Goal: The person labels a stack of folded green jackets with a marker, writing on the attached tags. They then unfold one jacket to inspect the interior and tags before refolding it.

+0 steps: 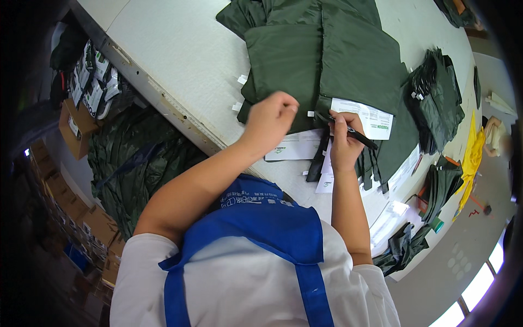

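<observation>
Dark green garments lie stacked on the white table, with a dark seam or zip line running down the middle. My right hand grips a slim black tool, its tip pointing left at the lower edge of the garment; its exact kind is unclear. Beside that edge my left hand is closed, slightly blurred, the fingers curled and anything in them hidden. A small white label shows between the hands. A printed white card rests on the garment just beyond my right hand.
More printed sheets poke out under the garments. Folded green pieces lie at the right, near a yellow cloth. Below the table's left edge sits a heap of green fabric, with cardboard boxes beyond. Another person is at the far right.
</observation>
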Available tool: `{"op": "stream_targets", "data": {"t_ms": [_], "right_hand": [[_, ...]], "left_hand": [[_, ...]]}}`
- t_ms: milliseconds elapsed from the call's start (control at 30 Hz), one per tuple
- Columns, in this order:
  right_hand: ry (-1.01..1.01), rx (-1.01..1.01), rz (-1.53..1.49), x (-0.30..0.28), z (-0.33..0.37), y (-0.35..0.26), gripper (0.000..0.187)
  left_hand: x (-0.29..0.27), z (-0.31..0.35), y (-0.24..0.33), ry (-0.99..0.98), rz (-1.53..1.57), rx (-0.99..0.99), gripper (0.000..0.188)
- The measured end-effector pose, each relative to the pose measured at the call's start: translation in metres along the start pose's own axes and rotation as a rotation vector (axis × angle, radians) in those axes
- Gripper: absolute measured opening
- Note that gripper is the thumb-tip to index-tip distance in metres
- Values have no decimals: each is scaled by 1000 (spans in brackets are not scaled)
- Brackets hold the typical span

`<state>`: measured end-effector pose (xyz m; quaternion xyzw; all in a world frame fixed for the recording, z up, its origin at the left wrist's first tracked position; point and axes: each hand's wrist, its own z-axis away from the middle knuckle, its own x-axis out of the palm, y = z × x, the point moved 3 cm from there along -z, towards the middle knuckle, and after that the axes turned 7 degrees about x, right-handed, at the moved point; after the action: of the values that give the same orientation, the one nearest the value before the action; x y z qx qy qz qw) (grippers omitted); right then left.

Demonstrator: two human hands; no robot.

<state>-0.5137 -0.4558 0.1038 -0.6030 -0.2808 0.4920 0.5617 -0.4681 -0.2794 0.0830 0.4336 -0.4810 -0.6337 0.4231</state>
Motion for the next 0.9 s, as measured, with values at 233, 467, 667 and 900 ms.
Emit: {"op": "stream_targets", "data": {"t_ms": [233,467,667,900], "right_hand": [[-116,-112,10,31,-1,-30,7],[-273,-128,14,112,-18,-31,10],[-254,-143,82,130,-26,-20,9],[-256,-148,48,133,-27,-14,9]], "left_hand": [[-75,-6,-36,238,213,-273,24],[-74,-13,-32,202,659,-507,13],[-77,-18,-39,197,761,-497,9],[-79,-18,-42,205,777,-530,11]]}}
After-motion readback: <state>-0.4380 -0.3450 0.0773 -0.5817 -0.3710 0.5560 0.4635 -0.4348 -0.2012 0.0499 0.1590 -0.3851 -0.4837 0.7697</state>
